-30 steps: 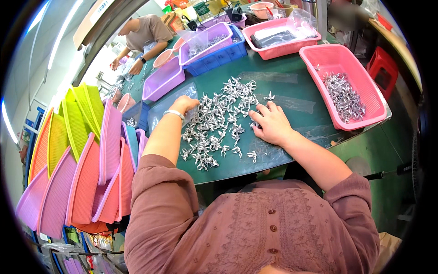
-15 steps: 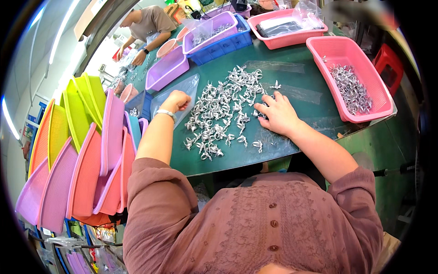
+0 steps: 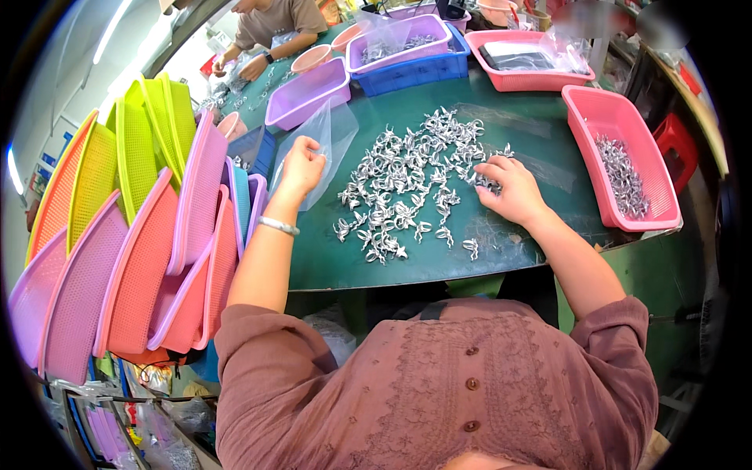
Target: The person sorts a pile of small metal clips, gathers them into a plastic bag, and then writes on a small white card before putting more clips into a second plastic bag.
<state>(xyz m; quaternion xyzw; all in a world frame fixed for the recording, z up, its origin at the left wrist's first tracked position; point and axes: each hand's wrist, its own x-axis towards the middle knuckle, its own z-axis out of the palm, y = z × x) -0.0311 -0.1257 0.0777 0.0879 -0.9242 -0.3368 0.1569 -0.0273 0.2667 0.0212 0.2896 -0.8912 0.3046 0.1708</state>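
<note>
In the head view, the silver metal pieces [image 3: 410, 174] I am working with lie in a loose, tangled spread over the middle of the tabletop [image 3: 329, 262], thinning out to a few strays toward its near edge. My right hand [image 3: 509, 188] is at the right side of the spread, fingers bent down over a few pieces; I cannot tell whether they grip one or only touch. My left hand [image 3: 304, 166] is curled inward at the left side of the tabletop, over a clear plastic bag [image 3: 335, 135], well apart from the pieces; the picture does not show whether anything is pinched in it. By the right edge stands a pink basket [image 3: 595, 102] with more such pieces inside, and toward the far edge are a purple tray [image 3: 305, 98], a blue crate [image 3: 411, 78] and a pink tray [image 3: 540, 83]. Off the left edge lean stacked plastic baskets [image 3: 137, 243]; past the far left corner a co-worker [image 3: 278, 23] sits. I judge the step in hand to be handling the loose pieces with my right fingers. The next move seems to call for a light fingertip hold, working one piece free without dragging its neighbours along.
</note>
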